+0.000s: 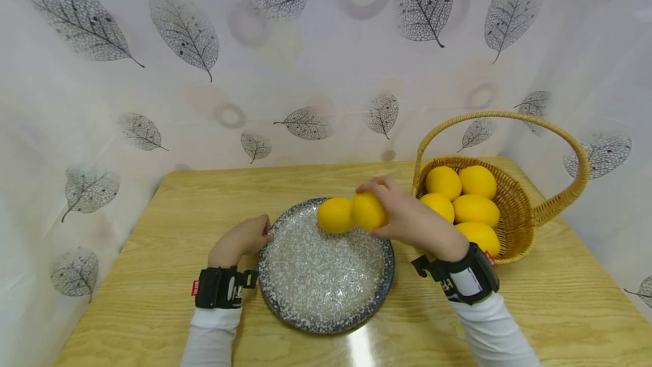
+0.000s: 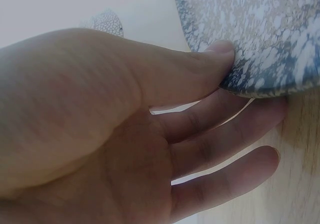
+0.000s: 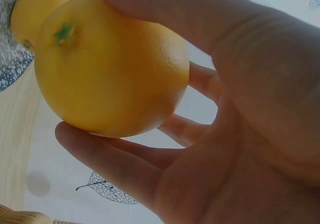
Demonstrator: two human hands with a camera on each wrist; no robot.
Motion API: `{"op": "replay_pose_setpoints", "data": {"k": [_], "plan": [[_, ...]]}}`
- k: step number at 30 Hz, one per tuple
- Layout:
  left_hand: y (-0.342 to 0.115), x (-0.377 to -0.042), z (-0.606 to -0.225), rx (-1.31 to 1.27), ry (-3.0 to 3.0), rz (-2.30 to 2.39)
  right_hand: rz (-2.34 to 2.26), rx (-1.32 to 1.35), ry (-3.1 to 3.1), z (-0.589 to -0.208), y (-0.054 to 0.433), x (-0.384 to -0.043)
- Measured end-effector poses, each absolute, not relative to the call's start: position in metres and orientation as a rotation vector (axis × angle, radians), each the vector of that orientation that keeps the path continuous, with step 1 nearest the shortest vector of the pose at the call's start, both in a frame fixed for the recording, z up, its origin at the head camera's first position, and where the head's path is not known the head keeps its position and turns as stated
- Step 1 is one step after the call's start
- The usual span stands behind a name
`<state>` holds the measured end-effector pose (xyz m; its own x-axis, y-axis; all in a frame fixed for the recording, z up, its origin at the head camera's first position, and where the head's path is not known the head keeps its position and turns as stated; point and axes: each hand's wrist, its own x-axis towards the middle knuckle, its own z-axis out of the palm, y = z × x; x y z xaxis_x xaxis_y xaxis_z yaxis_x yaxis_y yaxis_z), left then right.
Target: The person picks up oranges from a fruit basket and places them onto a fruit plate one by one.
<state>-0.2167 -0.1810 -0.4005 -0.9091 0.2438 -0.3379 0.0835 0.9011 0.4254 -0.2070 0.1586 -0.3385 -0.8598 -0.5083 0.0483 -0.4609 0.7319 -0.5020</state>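
Observation:
My right hand grips an orange between thumb and fingers, over the far right part of a round speckled grey plate. This fruit is yellow-orange, with a small green star-shaped stem end in the right wrist view. Another orange lies on the plate near its far rim, just left of the held one. At the plate's left rim, my left hand pinches the edge. In the left wrist view its thumb lies on top of the dark rim and some fingers reach underneath.
A wicker basket with a tall arched handle stands at the right, holding several more oranges. The right forearm passes close to its front. A leaf-patterned cloth hangs behind the wooden table and along its sides.

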Motion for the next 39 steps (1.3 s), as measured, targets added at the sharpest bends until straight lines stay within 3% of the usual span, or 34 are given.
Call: {"op": "replay_pose_setpoints", "data": {"k": [39], "plan": [[-0.179,-0.216,-0.398,0.225,2.679,0.584,-0.678,-0.738,2.72,-0.365,0.141,-0.216]]}}
